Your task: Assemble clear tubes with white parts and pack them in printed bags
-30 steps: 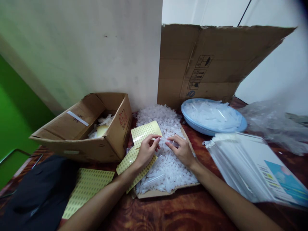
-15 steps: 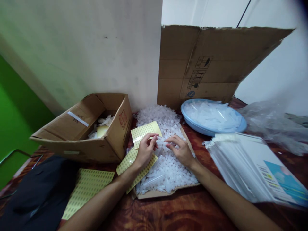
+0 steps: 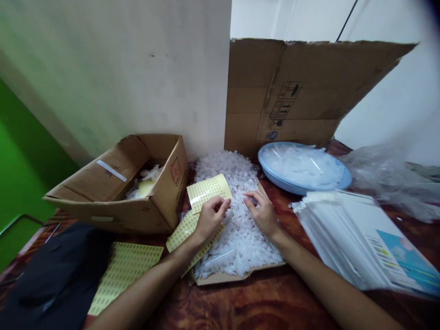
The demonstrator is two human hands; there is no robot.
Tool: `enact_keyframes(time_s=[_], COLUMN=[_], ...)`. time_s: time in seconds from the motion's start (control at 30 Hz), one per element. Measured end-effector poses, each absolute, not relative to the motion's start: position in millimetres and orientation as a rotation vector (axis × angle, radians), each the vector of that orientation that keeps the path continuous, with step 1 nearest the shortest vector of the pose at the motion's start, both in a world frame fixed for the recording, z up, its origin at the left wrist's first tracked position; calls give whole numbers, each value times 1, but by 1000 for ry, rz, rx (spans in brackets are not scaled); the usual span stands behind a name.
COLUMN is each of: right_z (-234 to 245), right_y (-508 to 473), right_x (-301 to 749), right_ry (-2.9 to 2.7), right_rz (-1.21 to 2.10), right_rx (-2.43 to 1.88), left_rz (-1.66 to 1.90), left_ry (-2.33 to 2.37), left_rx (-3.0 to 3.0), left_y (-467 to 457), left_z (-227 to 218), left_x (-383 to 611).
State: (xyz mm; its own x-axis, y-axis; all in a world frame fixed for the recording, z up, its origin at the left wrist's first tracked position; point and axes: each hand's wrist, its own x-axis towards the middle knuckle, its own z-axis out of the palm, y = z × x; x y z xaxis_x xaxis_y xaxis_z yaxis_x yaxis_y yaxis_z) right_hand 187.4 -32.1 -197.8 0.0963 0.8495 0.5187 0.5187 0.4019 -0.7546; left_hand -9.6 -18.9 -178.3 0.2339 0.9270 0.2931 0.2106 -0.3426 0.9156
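My left hand [image 3: 212, 219] is closed in a pinch above the heap of small translucent white plastic pieces [image 3: 245, 238]. Whatever sits between its fingertips is too small to make out. A short gap to the right, my right hand [image 3: 263, 214] has thumb and index finger closed around a small clear plastic piece [image 3: 253, 200], partly hidden by the fingers. Yellow sheets of small oval stickers lie beside and under my left hand, one upper sheet [image 3: 209, 189] and one lower sheet [image 3: 184, 230]. A clear plastic tube [image 3: 220, 259] rests on the heap's near part.
An open cardboard box [image 3: 165, 206] stands left, near a black cloth [image 3: 58, 275] and another sticker sheet [image 3: 127, 270]. At right are a blue basin [image 3: 292, 185] of translucent plastic pieces, a stack of plastic sleeves [image 3: 343, 243] and crumpled plastic film [image 3: 395, 178]. A cardboard panel [image 3: 254, 91] stands behind.
My hands were nearly touching at a clear piece; now they are farther apart. The left hand has dropped slightly, and the right has shifted a little to the right.
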Motion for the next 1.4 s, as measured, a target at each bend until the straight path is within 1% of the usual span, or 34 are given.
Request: enact_keyframes(time_s=[0.43, 0.63, 0.83, 1.23, 1.4], right_z=[-195, -192, -190, -200, -198], right_y=[-33, -36, -37, -36, -35], right_x=[187, 185, 183, 183, 184], right_ry=[-1583, -1626, -1684, -1679, -1705], right_rz=[402, 429, 465, 450, 384], right_rx=[-1242, -1201, -1169, -1139, -1092], left_rz=[1173, 1197, 1207, 1226, 1245], left_ry=[1019, 1000, 1044, 1042, 1011], left_rx=[1760, 1592, 1591, 1697, 1663], left_y=[-19, -17, -16, -17, -17], left_z=[-175, -181, -182, -179, -179], left_x=[-9, -8, -9, -9, -9])
